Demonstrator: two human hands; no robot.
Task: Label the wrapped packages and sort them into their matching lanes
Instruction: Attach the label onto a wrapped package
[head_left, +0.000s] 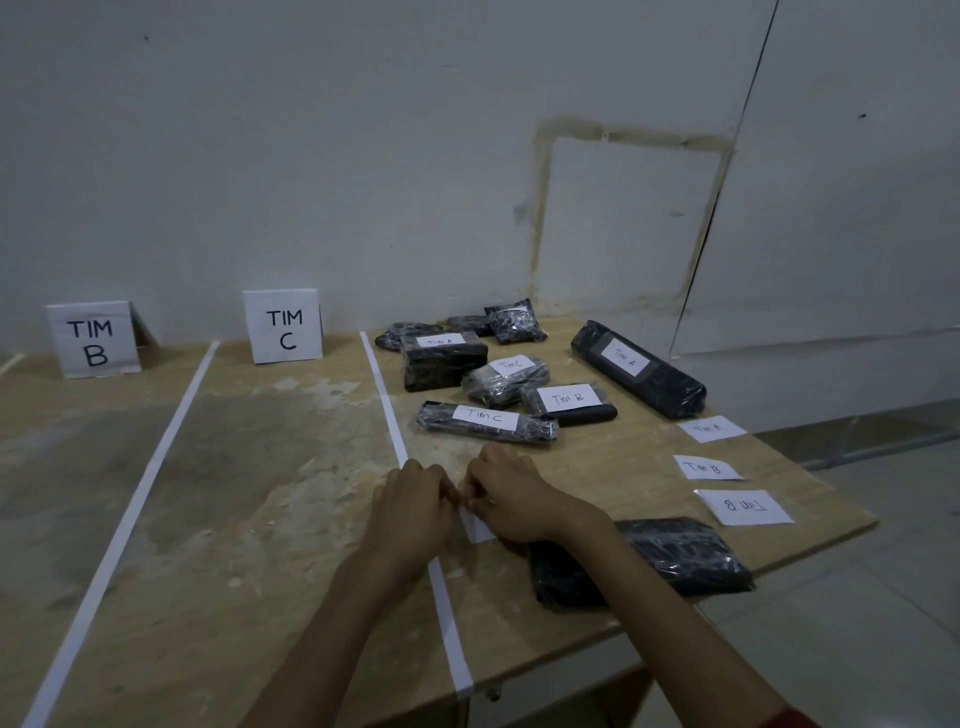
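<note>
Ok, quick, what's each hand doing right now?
Left hand: fingers curled, pinching the paper label.
Right hand: pinching the same paper label.

Black-wrapped packages and paper labels on my sorting table (260, 519).

My left hand (415, 499) and right hand (511, 499) pinch a small white label (475, 527) between them, over the white tape line (395, 431) that edges the TIM C lane. An unlabelled package (675, 556) in shiny black wrap lies flat by my right wrist. Farther back sits a cluster: a boxy Tim A package (441, 361), a lumpy Tim C package (506, 379), a Tim B package (569, 402), a long Tim C package (485, 422) nearest me, and a long Tim A package (636, 369) angled on the right. Unlabelled bundles (514, 322) lie behind them. Three loose labels (706, 467) lie flat near the right edge. The TIM B sign (93, 340) and TIM C sign (284, 326) stand at the back.
</note>
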